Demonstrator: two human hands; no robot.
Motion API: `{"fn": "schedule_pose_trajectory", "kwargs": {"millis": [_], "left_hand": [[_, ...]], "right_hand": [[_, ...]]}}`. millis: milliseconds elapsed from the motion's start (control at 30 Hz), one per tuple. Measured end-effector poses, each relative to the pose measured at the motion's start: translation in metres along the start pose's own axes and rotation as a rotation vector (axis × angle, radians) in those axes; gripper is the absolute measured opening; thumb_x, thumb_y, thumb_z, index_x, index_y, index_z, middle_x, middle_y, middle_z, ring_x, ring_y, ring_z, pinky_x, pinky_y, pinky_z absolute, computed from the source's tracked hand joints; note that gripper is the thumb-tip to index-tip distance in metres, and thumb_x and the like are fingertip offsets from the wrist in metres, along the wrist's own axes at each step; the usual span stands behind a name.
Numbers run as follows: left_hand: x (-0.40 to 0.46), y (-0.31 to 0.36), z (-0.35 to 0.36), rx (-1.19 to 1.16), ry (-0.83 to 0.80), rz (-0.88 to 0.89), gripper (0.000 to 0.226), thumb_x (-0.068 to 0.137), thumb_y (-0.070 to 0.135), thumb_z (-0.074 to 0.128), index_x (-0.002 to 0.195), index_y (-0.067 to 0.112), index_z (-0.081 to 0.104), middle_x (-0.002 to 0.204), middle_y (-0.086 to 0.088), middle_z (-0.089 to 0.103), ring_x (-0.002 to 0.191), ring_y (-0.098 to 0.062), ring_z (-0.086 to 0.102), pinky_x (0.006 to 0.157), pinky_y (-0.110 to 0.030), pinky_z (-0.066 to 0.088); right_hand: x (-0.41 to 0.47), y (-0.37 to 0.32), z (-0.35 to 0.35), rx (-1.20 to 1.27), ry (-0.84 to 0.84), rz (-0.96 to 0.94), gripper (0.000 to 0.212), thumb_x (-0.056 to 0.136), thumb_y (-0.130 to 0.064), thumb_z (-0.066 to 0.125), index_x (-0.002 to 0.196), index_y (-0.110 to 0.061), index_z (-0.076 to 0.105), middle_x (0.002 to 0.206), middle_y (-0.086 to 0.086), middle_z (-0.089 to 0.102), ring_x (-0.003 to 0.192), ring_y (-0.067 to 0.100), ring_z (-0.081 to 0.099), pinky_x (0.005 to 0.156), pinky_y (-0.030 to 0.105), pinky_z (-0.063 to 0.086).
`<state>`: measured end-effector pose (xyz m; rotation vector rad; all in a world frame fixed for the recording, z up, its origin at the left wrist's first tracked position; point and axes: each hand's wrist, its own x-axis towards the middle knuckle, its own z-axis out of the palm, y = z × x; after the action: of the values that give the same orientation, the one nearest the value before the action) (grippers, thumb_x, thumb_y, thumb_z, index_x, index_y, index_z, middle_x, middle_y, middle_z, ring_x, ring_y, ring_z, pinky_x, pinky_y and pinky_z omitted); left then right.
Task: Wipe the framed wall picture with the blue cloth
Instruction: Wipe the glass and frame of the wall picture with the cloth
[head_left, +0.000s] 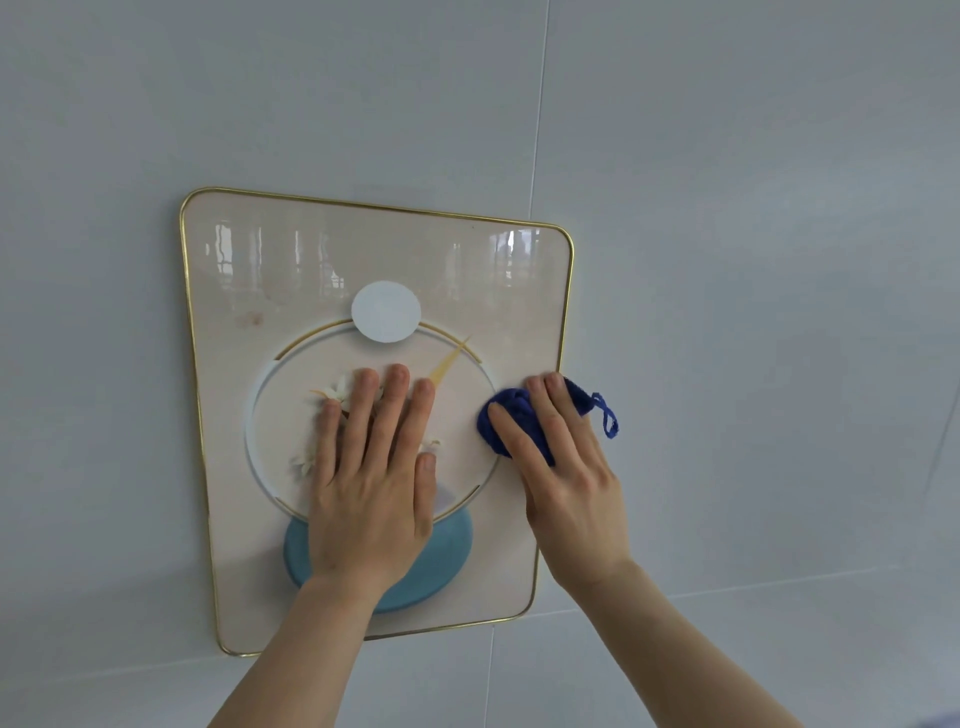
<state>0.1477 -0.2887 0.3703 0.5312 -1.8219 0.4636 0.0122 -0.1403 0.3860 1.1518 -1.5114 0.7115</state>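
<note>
The framed wall picture (291, 270) hangs on a pale tiled wall: a glossy cream panel with a thin gold rim, a white disc, a large ring and a teal oval. My left hand (371, 478) lies flat on the middle of the picture with its fingers spread, holding nothing. My right hand (563, 467) presses a bunched dark blue cloth (511, 415) against the picture's right edge, about halfway up. A loop of the cloth (608, 415) sticks out to the right, over the wall. Most of the cloth is hidden under my fingers.
Large pale grey wall tiles (727, 260) with thin joints surround the picture on every side. A faint brownish smudge (249, 318) marks the picture's upper left part. Window reflections show along its top.
</note>
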Motion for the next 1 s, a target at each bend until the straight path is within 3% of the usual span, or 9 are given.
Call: {"fn": "schedule_pose_trajectory", "kwargs": {"millis": [167,300,400,500,633,767,800,900,1000], "left_hand": [[-0.001,-0.001,0.0,0.005,0.001,0.002,0.067,0.106,0.034,0.038,0.166,0.02,0.013,0.174,-0.002,0.009,0.163,-0.026,0.004,0.131,-0.053,0.011],[0.0,0.0,-0.002,-0.008,-0.006,0.002,0.066,0.106,0.033,0.038,0.166,0.02,0.013,0.174,-0.002,0.011,0.163,-0.026,0.006,0.131,-0.052,0.009],[0.0,0.001,-0.005,-0.026,-0.011,-0.01,0.065,0.106,0.031,0.041,0.165,0.019,0.018,0.174,-0.004,0.015,0.162,-0.028,0.01,0.131,-0.053,0.01],[0.002,0.003,-0.012,-0.019,-0.033,-0.019,0.065,0.105,0.03,0.043,0.165,0.018,0.021,0.174,-0.005,0.017,0.162,-0.029,0.012,0.13,-0.055,0.015],[0.004,0.004,-0.025,-0.034,-0.089,-0.02,0.066,0.104,0.03,0.042,0.165,0.018,0.02,0.175,-0.005,0.016,0.162,-0.029,0.011,0.129,-0.056,0.019],[0.007,0.003,-0.039,-0.09,-0.116,-0.017,0.063,0.103,0.031,0.041,0.163,0.018,0.029,0.173,-0.004,0.022,0.162,-0.027,0.014,0.129,-0.055,0.02],[0.008,0.002,-0.043,-0.105,-0.117,-0.004,0.062,0.103,0.03,0.04,0.162,0.018,0.031,0.173,-0.004,0.023,0.162,-0.027,0.016,0.129,-0.055,0.019],[0.009,-0.008,-0.056,-0.145,-0.101,0.033,0.06,0.104,0.029,0.041,0.162,0.022,0.032,0.172,-0.003,0.025,0.161,-0.026,0.017,0.13,-0.052,0.017],[0.009,-0.026,-0.073,-0.162,-0.045,-0.007,0.057,0.103,0.03,0.046,0.159,0.022,0.038,0.17,-0.006,0.031,0.16,-0.027,0.021,0.13,-0.052,0.016]], "right_hand": [[-0.029,0.001,-0.015,-0.061,-0.094,-0.002,0.071,0.08,0.022,0.054,0.139,-0.017,0.065,0.15,0.018,0.059,0.142,0.04,0.053,0.093,0.046,0.064],[-0.04,-0.001,-0.031,-0.098,-0.195,-0.009,0.069,0.083,0.018,0.035,0.136,-0.016,0.065,0.147,0.015,0.061,0.141,0.039,0.055,0.092,0.04,0.063],[-0.044,-0.005,-0.039,-0.066,-0.311,0.075,0.076,0.072,0.021,0.062,0.136,-0.02,0.063,0.147,0.006,0.06,0.137,0.032,0.057,0.079,0.033,0.063],[-0.048,-0.008,-0.048,0.05,-0.359,0.279,0.07,0.077,0.008,0.078,0.136,-0.025,0.061,0.143,-0.003,0.06,0.118,0.027,0.067,0.061,0.033,0.061],[-0.035,-0.015,-0.063,0.247,-0.229,0.513,0.038,0.102,-0.017,0.061,0.137,-0.03,0.063,0.137,-0.007,0.063,0.106,0.023,0.069,0.083,0.036,0.056],[0.007,-0.029,-0.089,0.496,-0.211,0.76,0.039,0.105,-0.017,0.053,0.142,-0.029,0.059,0.127,-0.006,0.06,0.105,0.012,0.06,0.088,0.011,0.041],[0.019,-0.033,-0.095,0.574,-0.22,0.812,0.038,0.105,-0.017,0.052,0.14,-0.031,0.059,0.127,-0.006,0.06,0.106,0.009,0.06,0.092,0.011,0.042],[0.051,-0.049,-0.108,0.818,-0.237,0.964,0.037,0.105,-0.018,0.048,0.132,-0.039,0.061,0.125,-0.007,0.069,0.114,0.012,0.065,0.106,0.041,0.053],[0.079,-0.067,-0.117,0.989,-0.208,1.055,0.042,0.102,-0.011,0.045,0.128,-0.036,0.064,0.119,-0.004,0.073,0.111,0.019,0.069,0.097,0.043,0.056]]}}
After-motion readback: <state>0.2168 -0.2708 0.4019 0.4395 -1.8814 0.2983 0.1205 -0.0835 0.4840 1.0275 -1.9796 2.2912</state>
